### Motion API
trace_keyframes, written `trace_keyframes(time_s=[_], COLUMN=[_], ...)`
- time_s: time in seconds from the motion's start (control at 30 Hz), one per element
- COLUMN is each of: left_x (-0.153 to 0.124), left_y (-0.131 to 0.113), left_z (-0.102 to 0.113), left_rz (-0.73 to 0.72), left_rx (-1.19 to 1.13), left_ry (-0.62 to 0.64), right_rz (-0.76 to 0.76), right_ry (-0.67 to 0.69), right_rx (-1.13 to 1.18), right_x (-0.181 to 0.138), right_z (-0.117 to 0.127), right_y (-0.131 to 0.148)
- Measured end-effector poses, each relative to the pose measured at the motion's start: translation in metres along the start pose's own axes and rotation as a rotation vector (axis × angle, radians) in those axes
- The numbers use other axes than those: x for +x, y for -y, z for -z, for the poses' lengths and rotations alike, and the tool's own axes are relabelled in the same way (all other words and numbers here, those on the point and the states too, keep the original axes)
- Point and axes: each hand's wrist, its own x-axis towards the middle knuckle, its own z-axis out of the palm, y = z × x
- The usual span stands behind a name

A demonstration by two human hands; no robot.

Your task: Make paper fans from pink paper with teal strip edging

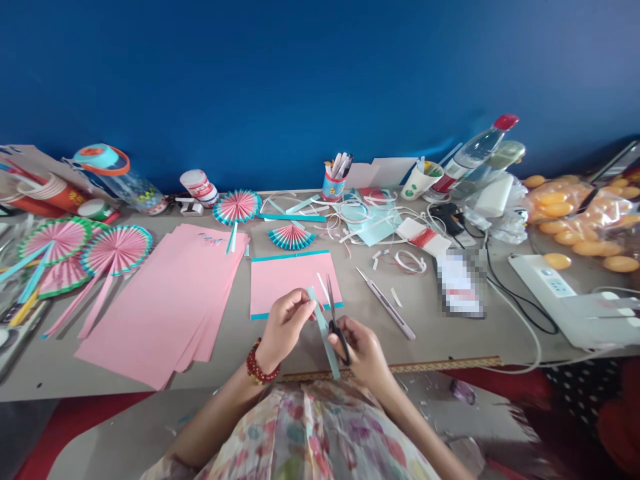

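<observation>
Carefully, just over the surface (430, 320) and the pink sheet (285, 277), I should hold the strip (324, 333) taut, my left fingers (305, 304) pinched on its top end, and square the scissors (338, 331), my right fingers (351, 335) closed through the loops, across it for one short, clean snip.

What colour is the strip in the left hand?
The strip is pale teal; head view shows it.
</observation>
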Motion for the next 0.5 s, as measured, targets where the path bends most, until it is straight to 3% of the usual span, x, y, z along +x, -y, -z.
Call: trace_keyframes(time_s=[0.1, 0.27, 0.5], left_x=[0.002, 0.007, 0.009], left_y=[0.002, 0.015, 0.026], left_z=[0.004, 0.008, 0.02], left_rz=[-0.003, 0.04, 0.08], left_rx=[-0.002, -0.115, -0.103], left_ry=[-0.028, -0.051, -0.123], right_rz=[-0.004, 0.001, -0.127], right_ry=[-0.011, -0.115, -0.326], right_rx=[-0.089, -0.45, -0.758], right_x=[0.01, 0.019, 0.018], right_z=[0.021, 0.053, 0.088], right_y=[0.006, 0.01, 0.012])
